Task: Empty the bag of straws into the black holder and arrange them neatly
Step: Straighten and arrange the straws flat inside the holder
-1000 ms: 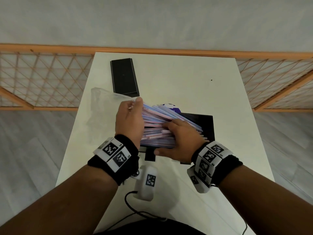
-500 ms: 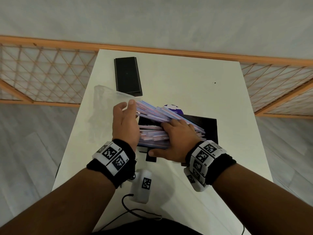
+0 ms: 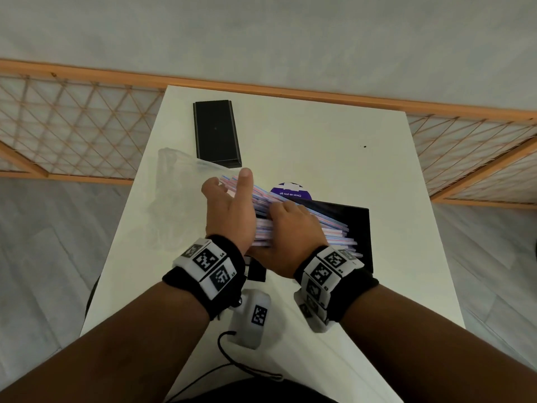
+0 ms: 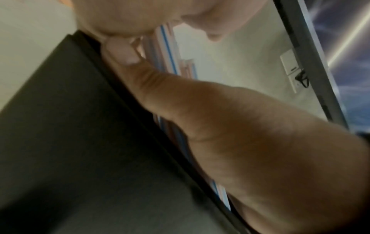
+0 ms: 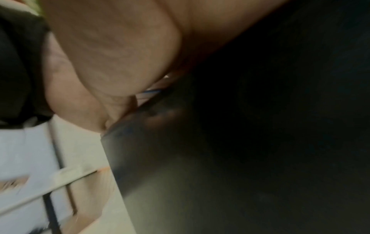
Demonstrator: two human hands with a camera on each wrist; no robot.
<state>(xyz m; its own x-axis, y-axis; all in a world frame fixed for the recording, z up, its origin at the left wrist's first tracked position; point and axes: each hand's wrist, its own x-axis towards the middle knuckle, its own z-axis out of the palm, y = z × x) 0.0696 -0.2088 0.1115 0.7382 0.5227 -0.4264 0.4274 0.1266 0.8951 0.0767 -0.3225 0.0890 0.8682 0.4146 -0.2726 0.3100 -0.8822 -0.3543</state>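
white worktop [image 3: 319, 135] is bearing the holder [image 3: 359, 237]; right grip [image 3: 286, 239] is clasping the straws [image 3: 331, 226], left grip [image 3: 229, 210], unclenched, is pressing their ends; squaring before lowering is advisable.

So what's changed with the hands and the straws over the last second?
The left hand has opened: its fingers, earlier pressed together against the left ends of the straws, now spread apart. The right hand keeps its grip on top of the bundle. The black holder and the bag are unchanged.

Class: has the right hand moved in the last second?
Yes. The right hand, gripping the straws, has slid left, from the black holder's right wall toward the left hand.
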